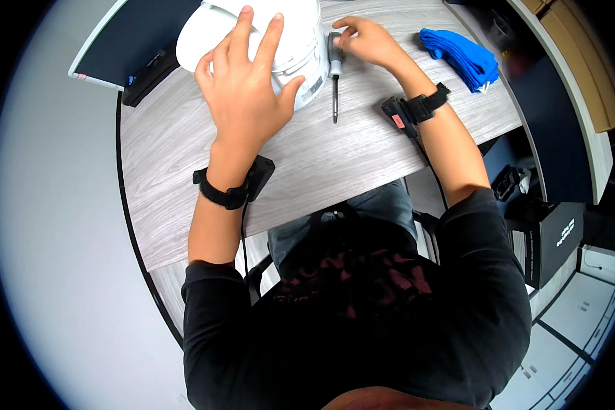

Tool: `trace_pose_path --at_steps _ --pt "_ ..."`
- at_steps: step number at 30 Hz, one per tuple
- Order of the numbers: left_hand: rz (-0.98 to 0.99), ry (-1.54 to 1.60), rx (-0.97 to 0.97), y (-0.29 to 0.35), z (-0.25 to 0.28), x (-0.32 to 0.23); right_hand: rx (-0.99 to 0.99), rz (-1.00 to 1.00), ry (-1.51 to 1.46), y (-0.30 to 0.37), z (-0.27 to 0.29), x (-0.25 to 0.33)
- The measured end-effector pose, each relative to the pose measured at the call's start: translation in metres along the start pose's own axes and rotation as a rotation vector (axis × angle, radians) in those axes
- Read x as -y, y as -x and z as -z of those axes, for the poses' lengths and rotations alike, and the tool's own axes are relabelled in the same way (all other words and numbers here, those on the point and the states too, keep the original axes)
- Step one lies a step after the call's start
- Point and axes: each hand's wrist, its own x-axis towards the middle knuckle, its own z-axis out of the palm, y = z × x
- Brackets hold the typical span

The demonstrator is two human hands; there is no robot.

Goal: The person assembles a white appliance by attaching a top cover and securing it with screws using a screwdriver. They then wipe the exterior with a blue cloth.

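A white plastic bucket (309, 58) stands at the far edge of the view, partly cut off by it. At its left is a white rounded piece, seemingly its lid (193, 44). Fingers spread, my left hand (242, 92) is in front of the bucket and lid; whether it touches them I cannot tell. Just right of the bucket lies a screwdriver (335, 68) with a grey handle, its shaft pointing toward me. My right hand (370, 42) is beside the handle, thumb and forefinger apart at its top end; contact is unclear.
A folded blue cloth (461, 58) lies on the right of the wood-grain table (171, 184). Behind on the left stands a dark panel with a white frame (99, 41). Black straps with small boxes and cables circle both wrists. A black box (557, 242) stands lower right.
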Motion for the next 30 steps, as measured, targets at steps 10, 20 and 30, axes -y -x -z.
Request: trace_pose_path --at_steps 10,20,30 --pt "0.009 0.026 -0.01 0.003 -0.005 0.004 0.178 -0.325 0.169 -0.032 -0.03 -0.004" --pt "0.013 0.02 -0.091 0.002 -0.019 0.008 0.182 -0.361 -0.121 -0.033 -0.024 -0.002" --pt "0.117 0.042 0.003 -0.007 -0.019 -0.013 -0.058 -0.375 -0.477 0.047 0.062 -0.004"
